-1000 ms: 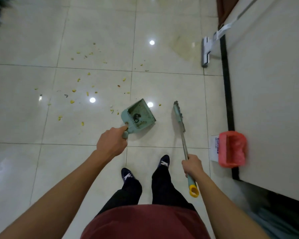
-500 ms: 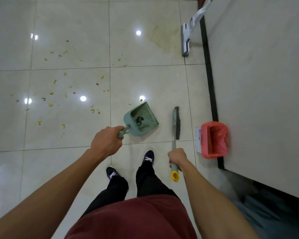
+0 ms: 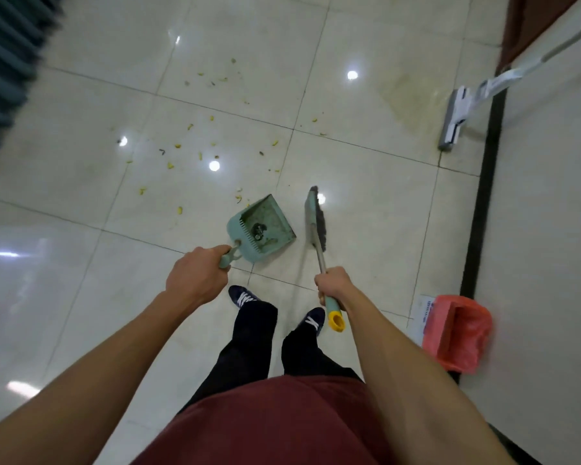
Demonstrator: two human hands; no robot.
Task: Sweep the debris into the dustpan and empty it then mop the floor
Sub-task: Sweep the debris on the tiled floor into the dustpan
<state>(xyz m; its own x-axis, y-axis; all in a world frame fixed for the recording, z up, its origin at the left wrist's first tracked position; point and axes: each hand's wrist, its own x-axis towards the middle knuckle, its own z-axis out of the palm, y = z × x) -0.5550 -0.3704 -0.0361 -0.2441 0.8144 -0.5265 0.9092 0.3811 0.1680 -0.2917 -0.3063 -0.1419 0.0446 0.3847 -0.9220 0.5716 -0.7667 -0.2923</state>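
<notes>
Holding pan and broom, with the sweep not yet begun.

Your left hand (image 3: pixel 195 280) is curled round the handle of the dustpan (image 3: pixel 264 226), and your right hand (image 3: pixel 334 286) grips the broom (image 3: pixel 316 226) low on its shaft, just above the yellow end cap. Pan and broom head sit side by side in front of your shoes; whether either touches the floor is hard to tell. The debris (image 3: pixel 198 142), small yellow bits, is scattered over the tiles ahead and to the left, the closest pieces just beyond the pan's lip. You are at the first step, it seems. Next you likely need the pan flat with its mouth to the scatter, and the broom beyond the bits, drawing them in. The bin (image 3: pixel 457 333) stands to your right; the mop (image 3: pixel 457 119) leans against the wall.
</notes>
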